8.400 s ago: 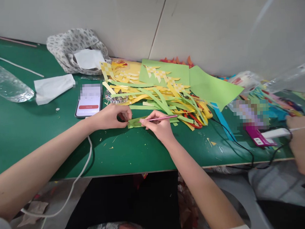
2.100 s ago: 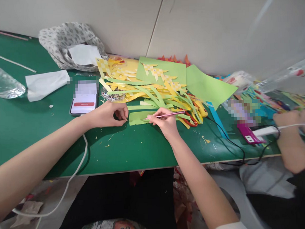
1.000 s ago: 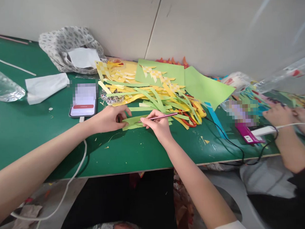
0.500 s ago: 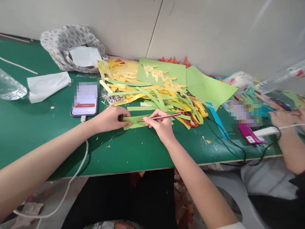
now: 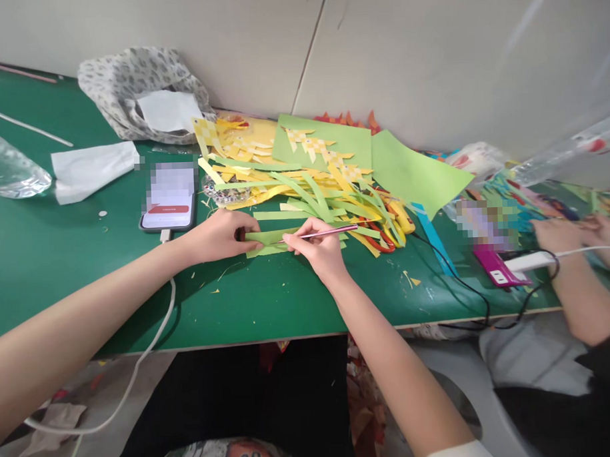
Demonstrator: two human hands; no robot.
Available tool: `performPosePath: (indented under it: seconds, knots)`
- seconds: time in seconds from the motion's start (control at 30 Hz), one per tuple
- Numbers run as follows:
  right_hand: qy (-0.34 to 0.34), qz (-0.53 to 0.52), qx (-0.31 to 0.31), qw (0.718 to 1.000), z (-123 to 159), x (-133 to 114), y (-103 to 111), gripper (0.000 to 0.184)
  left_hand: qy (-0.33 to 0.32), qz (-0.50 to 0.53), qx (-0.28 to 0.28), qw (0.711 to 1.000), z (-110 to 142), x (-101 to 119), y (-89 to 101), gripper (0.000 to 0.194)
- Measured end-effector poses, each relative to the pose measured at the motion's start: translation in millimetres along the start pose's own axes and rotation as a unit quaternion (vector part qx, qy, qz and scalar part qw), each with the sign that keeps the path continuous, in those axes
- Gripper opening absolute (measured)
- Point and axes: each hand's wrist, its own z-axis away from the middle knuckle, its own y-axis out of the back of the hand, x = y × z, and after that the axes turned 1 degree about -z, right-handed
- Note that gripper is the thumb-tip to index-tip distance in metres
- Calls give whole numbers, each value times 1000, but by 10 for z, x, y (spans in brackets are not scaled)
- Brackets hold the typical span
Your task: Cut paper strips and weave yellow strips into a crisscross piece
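Observation:
My left hand (image 5: 220,235) is closed, pinching the left end of a small folded green paper piece (image 5: 266,240) that lies on the green table (image 5: 267,303). My right hand (image 5: 321,245) grips a thin pink pencil (image 5: 330,231) in a writing hold, its tip on the green piece. Just behind both hands lies a heap of green and yellow paper strips (image 5: 308,188), with red-handled scissors (image 5: 380,242) partly buried at its right edge.
A phone (image 5: 170,198) with a white cable (image 5: 140,367) lies left of the heap. Farther left are a white tissue (image 5: 90,169), a plastic bottle (image 5: 10,173) and a patterned cloth bag (image 5: 140,94). Green sheets (image 5: 413,175) lean by the wall. Another person's hands (image 5: 560,236) work at right beside a pink power strip (image 5: 501,271).
Two seconds ago my left hand lay beside the green piece; it has since taken hold of its left end. The pencil tip has slid a little leftward along the paper.

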Motion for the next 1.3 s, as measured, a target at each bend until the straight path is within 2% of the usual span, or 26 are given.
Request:
performPosePath:
  seconds: [0.23,0.47,0.67,0.87,1.03,1.2,1.3]
  knots:
    - [-2,-1,58,998,-17,32,70,23,7,-3,7,1000,0,5,-2,22]
    - [4,-3,14,1000,-9,24,53,23,8,0,6,1000,-2,11,2,21]
    - [6,1,58,998,-13,12,69,23,14,-3,2,1000,-2,14,6,22]
    - [3,-6,16,1000,5,-4,56,23,14,-2,1,1000,3,13,6,22]
    - [9,1,48,999,2,16,69,24,14,-6,0,1000,2,13,11,22]
    - [6,-3,12,1000,3,17,73,23,14,-8,1,1000,1,22,15,22]
    - [5,5,25,1000,-1,14,68,23,17,-4,1,1000,2,31,18,22]
